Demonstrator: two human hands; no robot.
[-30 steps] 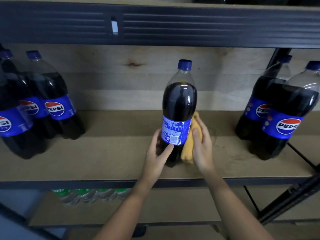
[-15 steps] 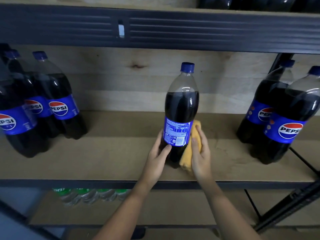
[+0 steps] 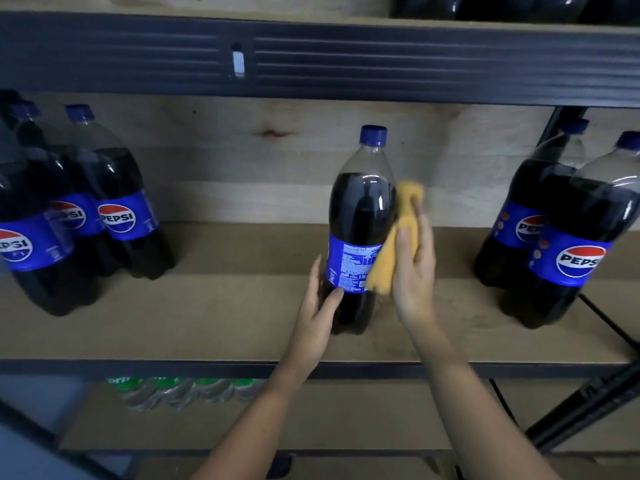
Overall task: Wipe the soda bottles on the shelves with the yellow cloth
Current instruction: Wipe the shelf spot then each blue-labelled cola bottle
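A dark cola bottle [image 3: 360, 209] with a blue cap and blue label stands upright in the middle of the wooden shelf [image 3: 225, 306], its back label facing me. My left hand [image 3: 320, 306] grips its lower left side, thumb across the front below the label. My right hand [image 3: 414, 275] holds the yellow cloth [image 3: 398, 237] against the bottle's right side, at label and shoulder height. The cloth's lower edge hangs over the label's right part.
Three Pepsi bottles [image 3: 117, 202] stand at the shelf's left end and two more [image 3: 568, 237] at the right end. A dark metal beam [image 3: 381, 60] runs overhead. Green-capped bottles [image 3: 180, 391] lie on the shelf below. A black diagonal brace [image 3: 588, 407] crosses bottom right.
My right hand has slid the yellow cloth up the bottle's right side, from near its base to the label and shoulder. My left hand keeps its grip low on the bottle.
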